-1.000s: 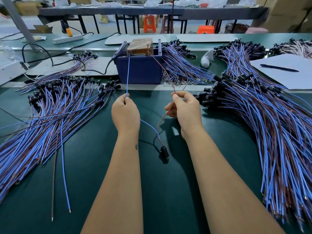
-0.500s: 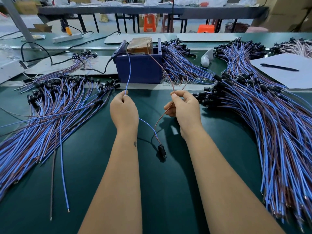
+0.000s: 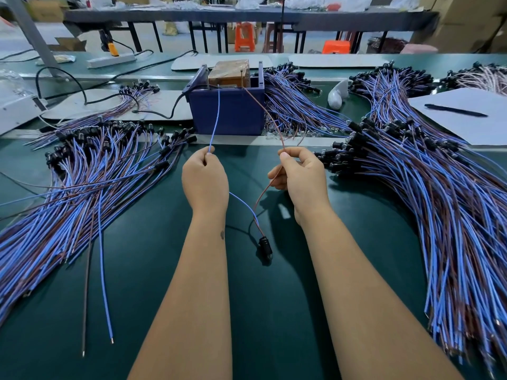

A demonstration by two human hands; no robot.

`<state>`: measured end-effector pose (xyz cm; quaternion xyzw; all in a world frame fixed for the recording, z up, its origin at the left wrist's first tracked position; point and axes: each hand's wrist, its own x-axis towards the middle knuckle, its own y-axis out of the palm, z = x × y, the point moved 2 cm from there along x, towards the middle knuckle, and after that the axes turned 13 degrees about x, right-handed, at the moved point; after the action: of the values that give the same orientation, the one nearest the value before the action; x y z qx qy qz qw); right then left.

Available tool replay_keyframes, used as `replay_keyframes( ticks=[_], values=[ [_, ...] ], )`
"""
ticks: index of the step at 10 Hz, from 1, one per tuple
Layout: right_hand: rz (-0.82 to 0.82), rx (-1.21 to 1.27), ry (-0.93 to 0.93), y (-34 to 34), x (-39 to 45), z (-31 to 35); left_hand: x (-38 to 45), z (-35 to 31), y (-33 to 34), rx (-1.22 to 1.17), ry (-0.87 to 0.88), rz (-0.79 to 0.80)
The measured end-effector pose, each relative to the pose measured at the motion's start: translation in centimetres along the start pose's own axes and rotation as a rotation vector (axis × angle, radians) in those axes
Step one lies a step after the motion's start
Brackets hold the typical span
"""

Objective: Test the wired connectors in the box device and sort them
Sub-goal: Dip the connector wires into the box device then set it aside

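One wired connector is in my hands. My left hand (image 3: 205, 179) pinches its blue wire (image 3: 215, 116), my right hand (image 3: 300, 178) pinches its brown wire (image 3: 263, 108). Both wire ends reach up to the top of the dark blue box device (image 3: 227, 111), which holds a brown block (image 3: 229, 72). The wires meet below my hands at the black connector head (image 3: 264, 246), which hangs just above the green table (image 3: 274, 311). A large pile of wired connectors (image 3: 82, 174) lies to the left, another pile (image 3: 439, 187) to the right.
More connector bundles (image 3: 296, 105) lie behind and right of the box. A white sheet (image 3: 463, 122) with a black pen (image 3: 455, 110) sits far right. A black cable (image 3: 153, 113) runs left from the box. A white device (image 3: 16, 111) stands at the far left edge.
Both hands have shifted slightly up and toward the box, keeping the wires at its top. The connector head has lifted a little with them.
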<state>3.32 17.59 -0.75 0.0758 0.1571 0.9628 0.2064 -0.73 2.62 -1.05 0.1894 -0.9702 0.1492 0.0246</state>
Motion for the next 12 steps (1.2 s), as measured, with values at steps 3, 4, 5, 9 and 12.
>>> replay_keyframes(
  ticks=[3, 4, 5, 9, 12],
  values=[
    [0.003, -0.003, 0.0, 0.0, 0.2, -0.1, 0.5, 0.1, -0.7, -0.032, -0.013, -0.027],
    [0.0, -0.007, 0.001, 0.1, 0.3, -0.1, 0.9, 0.3, -0.8, -0.065, -0.046, -0.019],
    [0.001, -0.015, 0.004, 0.2, 0.2, -0.1, 1.4, 0.4, -0.9, -0.104, -0.083, -0.024],
    [-0.008, -0.027, -0.009, 0.3, 0.0, 0.0, 1.8, 0.9, -1.1, -0.206, -0.14, -0.071],
    [-0.009, -0.034, -0.009, 0.5, 0.3, -0.1, 1.9, 0.9, -0.9, -0.191, -0.127, -0.07]
  ],
)
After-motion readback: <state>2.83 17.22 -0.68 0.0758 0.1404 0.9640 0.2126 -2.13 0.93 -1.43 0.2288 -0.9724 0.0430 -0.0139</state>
